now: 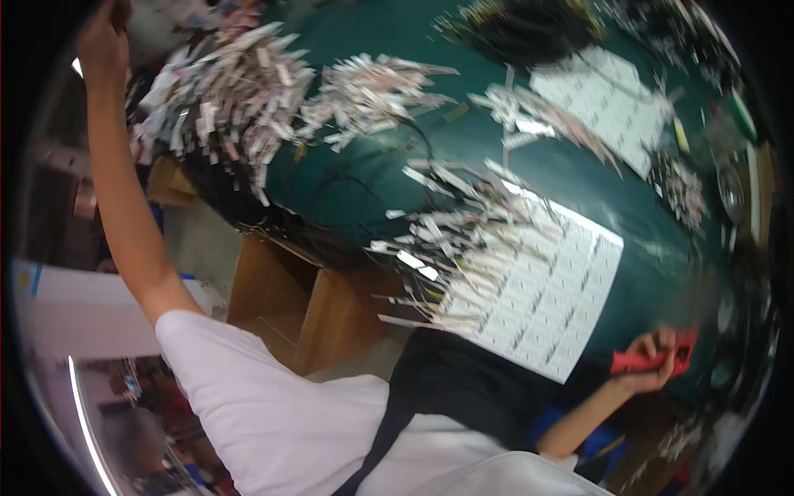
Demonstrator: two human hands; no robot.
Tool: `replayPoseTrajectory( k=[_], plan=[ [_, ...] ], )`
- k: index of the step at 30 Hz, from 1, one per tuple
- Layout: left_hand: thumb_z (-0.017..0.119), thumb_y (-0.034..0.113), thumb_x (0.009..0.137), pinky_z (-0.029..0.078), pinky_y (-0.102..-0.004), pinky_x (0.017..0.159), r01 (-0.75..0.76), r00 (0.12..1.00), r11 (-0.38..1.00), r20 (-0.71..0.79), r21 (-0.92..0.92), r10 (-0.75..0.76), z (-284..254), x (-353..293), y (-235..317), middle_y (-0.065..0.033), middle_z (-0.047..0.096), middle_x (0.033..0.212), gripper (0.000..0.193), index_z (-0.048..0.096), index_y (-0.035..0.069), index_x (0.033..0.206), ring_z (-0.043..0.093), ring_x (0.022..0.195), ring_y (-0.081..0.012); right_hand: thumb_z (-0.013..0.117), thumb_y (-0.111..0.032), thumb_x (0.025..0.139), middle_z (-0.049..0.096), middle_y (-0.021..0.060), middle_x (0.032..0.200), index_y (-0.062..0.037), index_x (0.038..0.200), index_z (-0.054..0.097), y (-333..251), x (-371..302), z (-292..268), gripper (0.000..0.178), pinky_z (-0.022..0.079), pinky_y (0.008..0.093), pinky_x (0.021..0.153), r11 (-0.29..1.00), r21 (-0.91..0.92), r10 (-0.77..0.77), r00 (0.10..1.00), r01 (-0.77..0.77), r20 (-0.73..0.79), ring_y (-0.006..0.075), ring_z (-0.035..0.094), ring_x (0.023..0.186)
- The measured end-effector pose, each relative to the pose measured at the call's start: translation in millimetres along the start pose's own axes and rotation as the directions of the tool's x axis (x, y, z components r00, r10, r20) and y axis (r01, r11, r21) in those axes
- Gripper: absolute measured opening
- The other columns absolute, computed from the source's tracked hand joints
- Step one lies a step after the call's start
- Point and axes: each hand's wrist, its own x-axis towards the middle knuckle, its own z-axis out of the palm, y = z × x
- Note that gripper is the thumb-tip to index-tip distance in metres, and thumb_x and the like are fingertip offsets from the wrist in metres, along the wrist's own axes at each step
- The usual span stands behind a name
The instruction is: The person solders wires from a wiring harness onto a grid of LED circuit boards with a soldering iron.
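My left arm stretches far out to the upper left, and my left hand is at the picture's rim, its fingers curled closed. Whatever it may hold is cut off or too blurred to name. Near it lies a big heap of cables with white tags. At the lower right, my right hand is wrapped round a red hand tool, whose exact kind is unclear. Between the hands, a white printed label sheet lies at the table's near edge, with several tagged thin cables on its left part.
The green table bears another tagged bundle, a black cable coil and a second printed sheet. An open cardboard box stands beside the table. Small tools and a roll line the right edge.
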Motion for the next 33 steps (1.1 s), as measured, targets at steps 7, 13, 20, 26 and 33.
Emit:
replayPoseTrajectory(
  k=[7, 13, 20, 26, 33],
  plan=[
    [0.064, -0.001, 0.072, 0.043, -0.0346, 0.063, -0.116, 0.590, 0.964, 0.764, -0.241, 0.262, 199.4, -233.9, 22.6, -0.0070, 0.052, 0.075, 0.030, 0.067, 0.010, 0.100, 0.054, 0.069, -0.0258, 0.056, -0.001, 0.078, 0.039, 0.0048, 0.089, 0.0009, 0.146, 0.014, 3.3, -0.7, 10.6, 0.080, 0.043, 0.0198, 0.062, 0.997, -0.010, 0.076, 0.997, -0.076, 0.009, 0.0135, 0.037, 0.082],
    [0.067, 0.002, 0.072, 0.043, -0.0356, 0.074, -0.134, 0.497, 0.934, 0.794, -0.330, 0.351, 237.5, -260.6, 56.2, -0.0035, 0.057, 0.087, 0.026, 0.068, 0.012, 0.096, 0.056, 0.082, -0.0231, 0.055, 0.001, 0.078, 0.041, 0.0052, 0.088, 0.0026, 0.146, 0.014, 5.8, 0.2, 15.1, 0.079, 0.043, 0.0190, 0.061, 0.997, -0.017, 0.078, 0.997, -0.078, -0.008, 0.0132, 0.039, 0.083],
    [0.065, 0.004, 0.077, 0.046, -0.0315, 0.068, -0.007, 0.714, 0.999, 0.699, -0.033, 0.029, 227.9, -257.6, 42.2, -0.0063, 0.060, 0.090, 0.020, 0.067, 0.009, 0.097, 0.059, 0.081, -0.0230, 0.056, 0.001, 0.078, 0.040, 0.0052, 0.089, 0.0020, 0.146, 0.010, 1.1, 0.2, 6.1, 0.083, 0.043, 0.0193, 0.061, 0.996, -0.029, 0.079, 0.997, -0.079, 0.012, 0.0139, 0.038, 0.083],
    [0.061, 0.017, 0.085, 0.047, -0.0261, 0.063, 0.461, 0.797, 0.840, 0.281, 0.287, -0.534, 185.2, -210.6, -147.6, -0.0048, 0.067, 0.077, 0.018, 0.069, 0.003, 0.094, 0.061, 0.067, -0.0108, 0.054, 0.002, 0.079, 0.039, 0.0059, 0.088, 0.0028, 0.146, 0.010, -7.7, -1.6, -3.3, 0.081, 0.043, 0.0198, 0.059, 0.993, -0.104, 0.058, 0.998, -0.061, -0.031, 0.0138, 0.038, 0.082],
    [0.065, 0.034, 0.078, 0.051, -0.0384, 0.073, 0.419, 0.769, 0.683, 0.165, 0.598, -0.617, 234.7, -187.6, -292.9, -0.0139, 0.069, 0.082, 0.031, 0.070, 0.005, 0.087, 0.067, 0.079, -0.0282, 0.054, 0.000, 0.083, 0.042, 0.0098, 0.099, 0.0009, 0.141, 0.018, -4.9, -5.9, -4.2, 0.068, 0.045, 0.0228, 0.063, 0.997, -0.067, 0.033, 0.999, -0.033, 0.010, 0.0155, 0.042, 0.085]
  ],
)
